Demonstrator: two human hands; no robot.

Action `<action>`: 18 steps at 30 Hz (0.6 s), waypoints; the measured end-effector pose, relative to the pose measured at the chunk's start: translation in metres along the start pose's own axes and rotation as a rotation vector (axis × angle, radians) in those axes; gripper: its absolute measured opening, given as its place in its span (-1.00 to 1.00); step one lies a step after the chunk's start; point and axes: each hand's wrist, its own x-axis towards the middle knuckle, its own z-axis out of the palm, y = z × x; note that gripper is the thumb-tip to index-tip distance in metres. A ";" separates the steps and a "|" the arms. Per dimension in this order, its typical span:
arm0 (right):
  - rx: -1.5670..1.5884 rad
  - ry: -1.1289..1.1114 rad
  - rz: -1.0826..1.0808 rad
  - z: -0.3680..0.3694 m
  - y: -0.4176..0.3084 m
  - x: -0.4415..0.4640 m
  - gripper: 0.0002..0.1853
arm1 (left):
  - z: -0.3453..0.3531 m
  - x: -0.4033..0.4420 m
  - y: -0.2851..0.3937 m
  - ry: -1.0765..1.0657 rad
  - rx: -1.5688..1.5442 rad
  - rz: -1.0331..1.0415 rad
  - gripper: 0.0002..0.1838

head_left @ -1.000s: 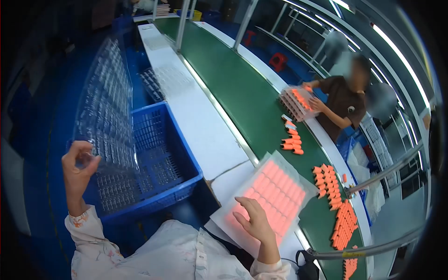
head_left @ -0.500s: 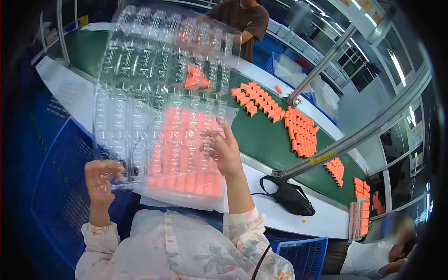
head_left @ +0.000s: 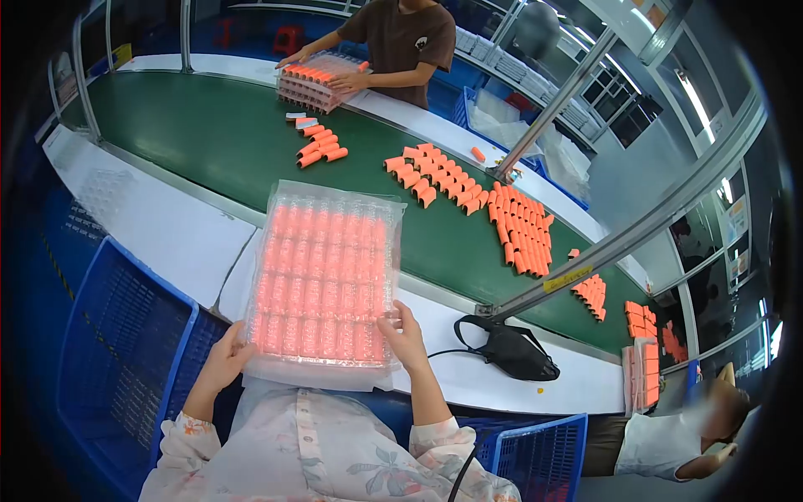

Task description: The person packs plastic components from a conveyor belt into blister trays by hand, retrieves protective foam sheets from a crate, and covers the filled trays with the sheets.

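Note:
A clear moulded plastic tray [head_left: 324,280] lies over rows of orange curved pieces [head_left: 311,293] right in front of me. Pale translucent sheeting [head_left: 335,375] sticks out around its edges. My left hand [head_left: 222,368] grips the tray's lower left corner, thumb near the rim. At the lower right edge, my right hand [head_left: 405,336] has its thumb and fingers closed on the tray's side. What lies under the stack is hidden.
A green conveyor belt [head_left: 209,125] carries groups of orange pieces [head_left: 519,226]. Across it, a person [head_left: 401,50] handles a tray stack [head_left: 314,84]. A black bag [head_left: 510,350] lies on the white ledge. Blue crates [head_left: 125,351] stand at left and right. A metal post [head_left: 560,109] rises nearby.
The clear tray, held up and tilted before, has come down flat over the orange pieces. Both hands have lowered with it, and the person across the belt is now unobstructed.

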 end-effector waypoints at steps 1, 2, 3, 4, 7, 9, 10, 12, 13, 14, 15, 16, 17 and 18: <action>-0.189 0.013 -0.043 -0.002 0.001 -0.001 -0.27 | -0.006 0.001 0.006 -0.024 0.160 0.039 -0.38; -0.177 0.005 -0.025 -0.004 0.002 -0.001 -0.25 | -0.015 0.004 0.009 -0.015 0.216 0.071 -0.39; -0.166 -0.003 -0.011 -0.007 0.002 0.000 -0.24 | -0.025 0.009 0.011 -0.003 0.271 0.105 -0.39; -0.153 -0.012 0.005 -0.009 0.001 0.002 -0.22 | -0.035 0.019 0.011 0.009 0.327 0.139 -0.40; 0.252 -0.036 0.183 -0.015 -0.010 0.008 -0.25 | -0.033 0.073 -0.023 -0.036 -0.146 -0.114 -0.34; 0.403 -0.142 0.115 -0.002 0.021 0.018 -0.28 | -0.005 0.125 -0.073 -0.437 -0.553 -0.030 -0.32; 0.480 -0.192 0.073 0.005 0.033 0.024 -0.30 | 0.017 0.143 -0.101 -0.557 -0.549 -0.061 -0.33; 0.547 -0.192 0.133 -0.003 0.022 0.014 -0.35 | 0.026 0.145 -0.068 -0.618 -0.666 -0.142 -0.29; 0.548 -0.168 0.160 -0.005 0.021 0.011 -0.35 | 0.026 0.150 -0.052 -0.694 -0.781 -0.208 -0.26; 0.546 -0.143 0.183 -0.009 0.019 0.010 -0.35 | 0.035 0.160 -0.049 -0.701 -0.721 -0.184 -0.29; 0.531 -0.088 0.243 -0.013 0.016 0.009 -0.33 | 0.046 0.171 -0.050 -0.709 -0.661 -0.158 -0.33; 0.518 -0.028 0.306 -0.017 0.012 0.005 -0.32 | 0.054 0.180 -0.045 -0.720 -0.598 -0.134 -0.35; 0.504 0.034 0.368 -0.024 0.011 0.003 -0.31 | 0.057 0.185 -0.024 -0.759 -0.553 -0.098 -0.32; 0.438 0.064 0.400 -0.033 0.009 -0.001 -0.27 | 0.059 0.183 -0.001 -0.799 -0.517 -0.064 -0.28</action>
